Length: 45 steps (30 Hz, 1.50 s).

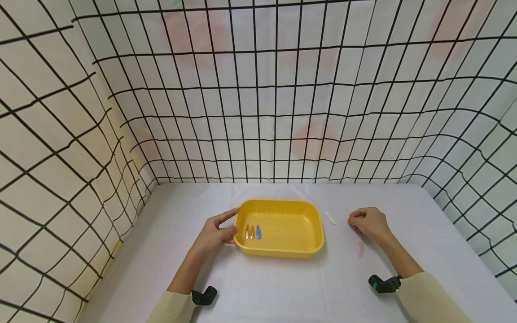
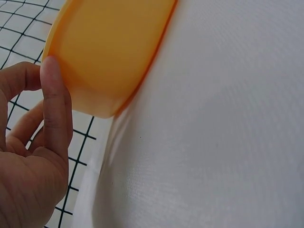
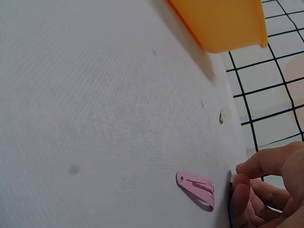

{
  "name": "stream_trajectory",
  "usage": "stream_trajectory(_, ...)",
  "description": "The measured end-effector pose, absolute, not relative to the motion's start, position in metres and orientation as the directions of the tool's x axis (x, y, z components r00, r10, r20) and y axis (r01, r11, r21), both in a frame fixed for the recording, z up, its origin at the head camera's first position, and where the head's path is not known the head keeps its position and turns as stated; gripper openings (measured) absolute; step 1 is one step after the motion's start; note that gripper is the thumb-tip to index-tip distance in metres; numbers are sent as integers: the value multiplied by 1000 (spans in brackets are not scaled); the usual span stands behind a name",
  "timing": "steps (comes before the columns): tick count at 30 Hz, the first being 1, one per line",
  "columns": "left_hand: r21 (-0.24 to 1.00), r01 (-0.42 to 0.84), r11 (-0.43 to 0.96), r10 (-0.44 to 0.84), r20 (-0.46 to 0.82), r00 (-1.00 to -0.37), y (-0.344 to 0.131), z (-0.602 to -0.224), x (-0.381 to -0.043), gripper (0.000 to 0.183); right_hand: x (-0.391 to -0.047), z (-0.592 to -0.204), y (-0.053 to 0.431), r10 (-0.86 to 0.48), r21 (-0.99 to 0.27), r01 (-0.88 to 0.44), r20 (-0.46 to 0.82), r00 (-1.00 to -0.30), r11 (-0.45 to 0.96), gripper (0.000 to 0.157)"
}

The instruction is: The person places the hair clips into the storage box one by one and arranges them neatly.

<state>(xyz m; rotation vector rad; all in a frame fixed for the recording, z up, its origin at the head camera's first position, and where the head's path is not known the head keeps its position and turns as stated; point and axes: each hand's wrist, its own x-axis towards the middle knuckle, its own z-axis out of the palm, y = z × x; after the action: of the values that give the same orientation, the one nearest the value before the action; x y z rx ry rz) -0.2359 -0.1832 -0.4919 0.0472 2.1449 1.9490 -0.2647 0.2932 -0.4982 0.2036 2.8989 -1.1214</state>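
Observation:
A yellow tray [image 1: 282,256] sits on the table, with two orange hair clips [image 1: 247,232] and a blue hair clip [image 1: 259,232] lined up inside at its left end. My left hand [image 1: 215,232] holds the tray's left end, thumb at the rim and index finger stretched toward the far corner. To the right of the tray, my right hand [image 1: 369,222] pinches a small pale piece [image 3: 232,179] between thumb and index finger, low over the cloth; the fingers hide most of it. Near that hand lie a pink hair clip [image 3: 195,190] and a white hair clip [image 1: 330,218].
White cloth [image 1: 258,287] covers the table. Black wire grid panels [image 1: 258,112] backed with pale fabric enclose the back and both sides. Each wrist carries a black camera [image 1: 204,296].

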Motion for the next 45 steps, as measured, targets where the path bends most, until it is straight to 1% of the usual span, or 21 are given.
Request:
stream_trajectory(6, 983, -147, 107, 180, -164, -970, -183, -493, -235, 62, -263, -499, 294, 146, -698, 159, -78, -986, 699, 29)
stream_trajectory(14, 983, -155, 100, 166, -170, -971, -181, -494, -234, 61, -261, -500, 296, 148, -749, 170, -96, -984, 641, 34)
stream_trajectory(20, 983, -156, 100, 157, -171, -973, -179, -492, -233, 61, -256, -495, 294, 169, -793, 199, -123, -978, 575, 37)
stream_trajectory(24, 983, -155, 102, 155, -170, -973, -180, -491, -234, 61, -254, -489, 291, 162, -828, 203, -137, -977, 522, 41)
stream_trajectory(27, 982, -157, 101, 156, -172, -973, -180, -492, -234, 61, -254, -485, 289, 149, -866, 197, -144, -978, 459, 45)
stream_trajectory(31, 982, -159, 100, 157, -173, -972, -181, -492, -234, 62, -254, -481, 286, 120, -909, 188, -154, -981, 371, 47)
stream_trajectory(38, 982, -156, 106, 150, -171, -974, -180, -491, -234, 62, -253, -473, 279, 65, -932, 157, -143, -988, 326, 49)
stream_trajectory(45, 979, -165, 119, 147, -182, -972, -180, -490, -235, 61, -250, -462, 267, 0, -960, 147, -152, -988, 239, 52)
